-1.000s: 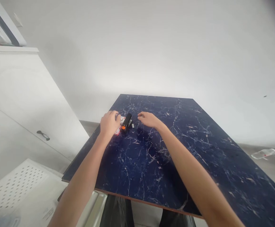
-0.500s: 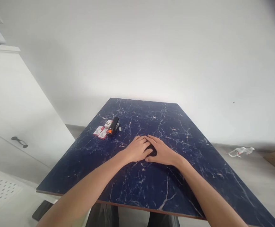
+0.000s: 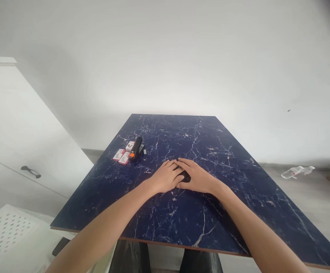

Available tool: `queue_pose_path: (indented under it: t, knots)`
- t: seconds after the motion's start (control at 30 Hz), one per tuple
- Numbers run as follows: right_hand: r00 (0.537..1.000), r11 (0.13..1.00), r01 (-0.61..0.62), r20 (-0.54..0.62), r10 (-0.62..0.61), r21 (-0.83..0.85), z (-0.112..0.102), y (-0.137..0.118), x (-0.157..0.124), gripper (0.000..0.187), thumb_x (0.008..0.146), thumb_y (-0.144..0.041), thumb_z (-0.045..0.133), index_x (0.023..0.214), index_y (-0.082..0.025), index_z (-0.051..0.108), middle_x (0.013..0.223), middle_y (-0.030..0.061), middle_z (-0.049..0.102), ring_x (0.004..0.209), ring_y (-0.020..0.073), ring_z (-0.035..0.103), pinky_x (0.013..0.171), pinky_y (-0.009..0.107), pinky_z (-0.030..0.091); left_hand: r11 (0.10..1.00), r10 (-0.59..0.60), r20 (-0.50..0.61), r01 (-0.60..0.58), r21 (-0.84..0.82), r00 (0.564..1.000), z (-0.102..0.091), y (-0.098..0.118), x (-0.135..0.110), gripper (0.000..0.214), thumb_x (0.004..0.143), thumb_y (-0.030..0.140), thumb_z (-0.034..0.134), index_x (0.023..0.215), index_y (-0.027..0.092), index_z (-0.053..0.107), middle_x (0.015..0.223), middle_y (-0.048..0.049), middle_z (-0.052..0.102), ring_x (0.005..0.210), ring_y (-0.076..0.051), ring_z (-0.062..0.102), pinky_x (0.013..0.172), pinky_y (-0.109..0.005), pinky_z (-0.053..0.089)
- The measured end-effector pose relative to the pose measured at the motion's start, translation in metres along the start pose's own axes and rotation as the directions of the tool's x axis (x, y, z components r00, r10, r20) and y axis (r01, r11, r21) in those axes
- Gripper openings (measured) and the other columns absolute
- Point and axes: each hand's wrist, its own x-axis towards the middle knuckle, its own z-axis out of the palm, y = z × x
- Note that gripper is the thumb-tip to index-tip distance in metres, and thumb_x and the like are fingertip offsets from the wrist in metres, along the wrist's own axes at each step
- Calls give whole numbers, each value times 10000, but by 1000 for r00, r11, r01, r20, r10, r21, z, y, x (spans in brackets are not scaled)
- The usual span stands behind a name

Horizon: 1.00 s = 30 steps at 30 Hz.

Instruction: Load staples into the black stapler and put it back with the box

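Note:
My left hand (image 3: 167, 177) lies palm down near the middle of the dark blue marbled table (image 3: 179, 132), its fingers stretched out and a little apart. Opposite it, my right hand (image 3: 200, 177) reaches in from the right, also palm down with fingers extended. The fingertips of both hands meet and partly overlap, and the thumbs come together nearer to me. A black patch (image 3: 186, 176) shows in the gap between the hands; whether it is a small object or shadowed tabletop I cannot tell. The palms' undersides are hidden.
Small white-and-red boxes (image 3: 124, 158) lie at the table's left beside a black cylindrical item (image 3: 136, 147) with an orange part. A white cabinet (image 3: 36, 125) stands left. Clear plastic bottles (image 3: 297, 172) lie on the floor at right. A white wall (image 3: 176, 57) rises behind.
The view has shifted slightly, so the table and boxes appear a little higher. My hands keep the same place and pose on the table.

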Motion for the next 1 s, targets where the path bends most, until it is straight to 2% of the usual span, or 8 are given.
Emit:
queue_pose_path:
  t: [0.6, 0.8, 1.0]
  knots:
    - [1000, 1000, -8, 19, 8, -4, 0, 0, 0, 977, 796, -749, 559, 1601, -323, 206, 1652, 31, 199, 1500, 347, 204, 1212, 517, 233, 1000, 7, -7, -7, -8, 1000, 1, 0, 0, 484, 1062, 408, 272, 1483, 251, 452, 1581, -75, 380, 1482, -279, 287, 1216, -527, 229]
    - [999, 1000, -22, 24, 22, 2, 0, -1, 0, 960, 807, -749, 539, 1602, -340, 188, 1657, 15, 180, 1502, 354, 198, 1198, 528, 263, 1000, 5, 0, -5, -9, 1000, 0, 0, 0, 489, 1062, 412, 267, 1492, 254, 439, 1592, -70, 362, 1484, -277, 286, 1218, -524, 228]
    - [1000, 1000, -21, 23, 20, 7, -1, -2, -1, 963, 803, -728, 561, 1602, -343, 186, 1657, 24, 182, 1504, 356, 190, 1207, 524, 240, 1000, 10, -22, -10, -1, 1000, 0, -2, 0, 471, 1057, 401, 293, 1468, 253, 469, 1570, -75, 398, 1469, -278, 312, 1213, -522, 237]
